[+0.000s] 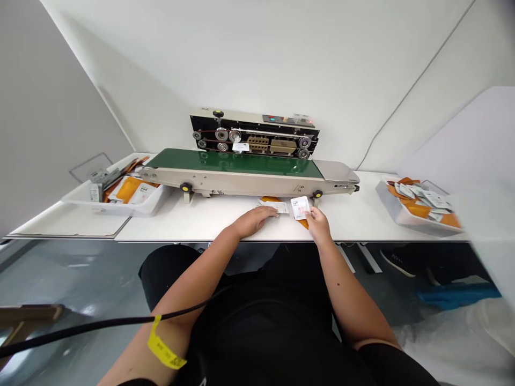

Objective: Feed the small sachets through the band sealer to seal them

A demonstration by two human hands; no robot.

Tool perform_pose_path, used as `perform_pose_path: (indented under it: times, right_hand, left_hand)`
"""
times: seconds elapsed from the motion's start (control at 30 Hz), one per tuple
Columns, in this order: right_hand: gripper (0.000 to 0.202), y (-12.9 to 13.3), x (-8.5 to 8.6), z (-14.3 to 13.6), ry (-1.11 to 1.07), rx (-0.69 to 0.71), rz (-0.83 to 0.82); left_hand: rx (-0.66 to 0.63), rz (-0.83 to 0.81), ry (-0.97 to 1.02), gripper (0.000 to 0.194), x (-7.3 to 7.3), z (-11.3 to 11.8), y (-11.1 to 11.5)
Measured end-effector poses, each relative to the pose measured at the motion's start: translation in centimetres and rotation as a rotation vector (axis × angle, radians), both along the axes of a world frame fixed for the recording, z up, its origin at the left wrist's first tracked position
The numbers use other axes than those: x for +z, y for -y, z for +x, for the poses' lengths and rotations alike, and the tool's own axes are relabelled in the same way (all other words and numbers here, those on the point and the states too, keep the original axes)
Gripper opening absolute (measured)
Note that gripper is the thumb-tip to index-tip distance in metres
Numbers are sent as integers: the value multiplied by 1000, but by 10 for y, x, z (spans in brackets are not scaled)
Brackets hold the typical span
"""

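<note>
My right hand [318, 221] pinches a small white packet [300, 207] with printing on it, above the front part of the white table; an orange piece shows below the packet. To the left, my left hand [256, 220] rests on the table with its fingers over the edge of another white packet [281, 207], which has orange behind it. Whether those fingers grip it is hard to tell. Behind both hands stands a sealing machine [257, 185] with a green belt [241, 162]. One more white packet [241, 146] hangs at its rollers.
A clear bin [151, 205] of orange and white packets stands on the left of the table [201, 222]. Another filled bin [418, 224] is at the right. A black cable [120, 321] crosses my left arm. A dark shoe [396, 262] shows beneath the table.
</note>
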State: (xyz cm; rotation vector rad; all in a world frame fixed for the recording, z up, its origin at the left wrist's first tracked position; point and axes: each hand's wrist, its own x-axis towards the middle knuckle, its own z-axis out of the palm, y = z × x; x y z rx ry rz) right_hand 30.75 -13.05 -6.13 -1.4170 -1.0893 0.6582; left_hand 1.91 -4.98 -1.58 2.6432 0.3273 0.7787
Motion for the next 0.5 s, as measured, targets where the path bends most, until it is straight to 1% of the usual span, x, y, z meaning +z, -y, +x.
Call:
perform_pose_path:
  times: [0.07, 0.13, 0.23, 0.3, 0.33, 0.4, 0.47, 0.5]
  right_hand:
    - [42, -1, 0, 0, -33, -13, 12]
    - [42, -2, 0, -1, -57, -13, 17]
    - [41, -2, 1, -2, -81, 14, 15]
    - [39, 0, 2, -3, -71, 16, 16]
    - [38, 1, 2, -3, -35, -12, 16]
    - [33, 3, 4, -3, 118, -121, 15]
    - [26, 5, 6, -6, 334, -224, 20]
    - [23, 5, 7, -8, 441, -234, 29]
  left_hand:
    - [17, -56, 0, 50, -2, -3, -2]
    - [28, -76, 18, 56, -3, -4, -5]
    - [67, -9, 27, 64, -5, -4, -7]
    - [137, 58, -17, 73, -6, -1, -7]
    - [180, 77, -56, 77, -7, 0, -7]
    - [247, 79, -156, 82, -8, 4, -7]
    - [272, 74, -218, 78, -9, 6, -6]
    - [272, 82, -221, 74, -8, 6, -5]
